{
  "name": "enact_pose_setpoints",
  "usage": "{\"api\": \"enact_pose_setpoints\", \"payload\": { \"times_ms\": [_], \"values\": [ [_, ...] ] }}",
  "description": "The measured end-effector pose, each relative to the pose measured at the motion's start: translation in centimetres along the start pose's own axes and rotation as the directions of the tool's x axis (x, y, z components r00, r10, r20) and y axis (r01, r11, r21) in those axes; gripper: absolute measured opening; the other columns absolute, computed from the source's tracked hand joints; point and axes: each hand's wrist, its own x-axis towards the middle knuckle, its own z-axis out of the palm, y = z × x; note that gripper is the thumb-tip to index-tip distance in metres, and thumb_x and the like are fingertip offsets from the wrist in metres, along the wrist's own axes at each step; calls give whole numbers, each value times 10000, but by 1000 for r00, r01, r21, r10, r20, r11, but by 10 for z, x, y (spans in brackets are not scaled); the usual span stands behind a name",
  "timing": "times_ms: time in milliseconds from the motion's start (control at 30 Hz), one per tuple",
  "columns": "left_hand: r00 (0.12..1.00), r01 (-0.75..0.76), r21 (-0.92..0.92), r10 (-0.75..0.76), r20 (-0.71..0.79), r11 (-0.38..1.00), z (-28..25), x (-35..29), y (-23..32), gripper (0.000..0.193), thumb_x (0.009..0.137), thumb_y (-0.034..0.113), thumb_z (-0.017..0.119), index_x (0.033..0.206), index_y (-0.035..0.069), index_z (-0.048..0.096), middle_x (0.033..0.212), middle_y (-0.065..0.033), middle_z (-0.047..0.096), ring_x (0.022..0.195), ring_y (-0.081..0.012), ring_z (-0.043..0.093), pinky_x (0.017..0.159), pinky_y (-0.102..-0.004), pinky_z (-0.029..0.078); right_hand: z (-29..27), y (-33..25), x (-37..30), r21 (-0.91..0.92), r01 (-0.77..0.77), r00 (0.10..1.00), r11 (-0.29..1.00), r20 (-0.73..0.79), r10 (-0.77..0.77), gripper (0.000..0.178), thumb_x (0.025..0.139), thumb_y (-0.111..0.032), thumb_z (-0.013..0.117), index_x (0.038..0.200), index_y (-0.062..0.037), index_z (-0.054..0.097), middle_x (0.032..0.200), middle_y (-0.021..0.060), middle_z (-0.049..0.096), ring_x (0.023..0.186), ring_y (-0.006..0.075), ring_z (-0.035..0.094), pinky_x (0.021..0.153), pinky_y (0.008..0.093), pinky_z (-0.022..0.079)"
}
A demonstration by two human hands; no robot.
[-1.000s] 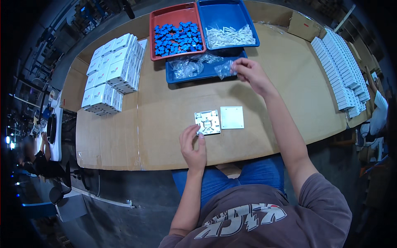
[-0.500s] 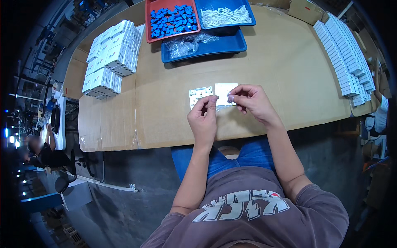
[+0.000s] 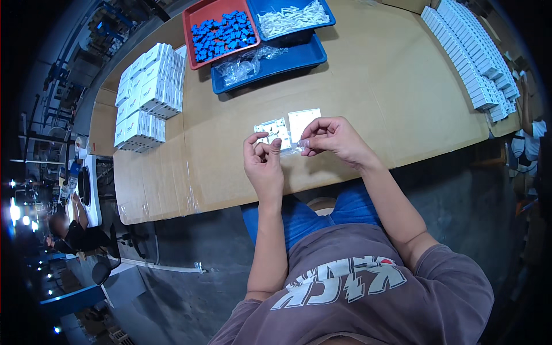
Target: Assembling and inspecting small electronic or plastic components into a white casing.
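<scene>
Two white square plastic pieces lie side by side on the cardboard-covered table. The left one is an open housing (image 3: pixel 280 127) with small fittings inside; the right one is a flat plain plate (image 3: pixel 300 118). My right hand (image 3: pixel 334 141) pinches a small clear plastic bag (image 3: pixel 301 146) by the near edge of the plate. What the bag contains is too small to tell. Just in front of the housing is my left hand (image 3: pixel 264 167), thumb and fingers apart, with nothing visible between them. Its fingertips partly cover the housing.
Beyond stand a red tray (image 3: pixel 188 35) of blue parts, a blue tray (image 3: pixel 332 19) of white plastic pieces and another blue tray (image 3: pixel 299 66) with clear bags. White boxes (image 3: pixel 150 86) are stacked at left, more white boxes (image 3: pixel 468 60) at far right. A person (image 3: pixel 80 233) sits at left.
My left thumb and fingers have parted from their pinch. My right hand has drawn the clear bag slightly left and nearer. The whole view has shifted and turned a little.
</scene>
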Motion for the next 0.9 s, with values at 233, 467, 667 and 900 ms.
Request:
{"api": "enact_pose_setpoints", "payload": {
  "times_ms": [233,467,667,900],
  "values": [
    [999,-39,163,40,-8,986,-8,0,1,360,972,165,768,1246,23,584,833,16,630,776,-31,516,690,-208,378,2,0,-1,-20,-40,999,999,-11,40,171,952,4,692,1113,52,719,924,112,748,825,166,750,765,276,616],
    [844,-535,637,381,378,555,-7,2,53,758,671,368,940,1318,93,656,1197,-51,695,1222,-252,568,1107,-444,357,4,1,0,-272,25,1000,962,0,-26,149,960,5,684,1092,20,752,940,69,756,806,113,712,741,246,564],
    [854,-515,627,281,438,585,-10,0,43,589,732,403,898,1229,142,719,1198,-21,706,1185,-209,597,1169,-536,255,8,4,0,-264,82,996,961,40,-74,127,965,-3,677,1063,11,756,942,51,751,822,89,683,734,240,546],
    [861,-500,598,290,418,626,-14,0,31,547,744,323,906,1228,138,729,1165,-18,730,1112,-187,653,1162,-494,264,5,4,-2,-243,40,998,969,60,-26,130,976,-28,667,1064,11,753,921,34,738,763,71,637,681,232,513]
  ]
}}
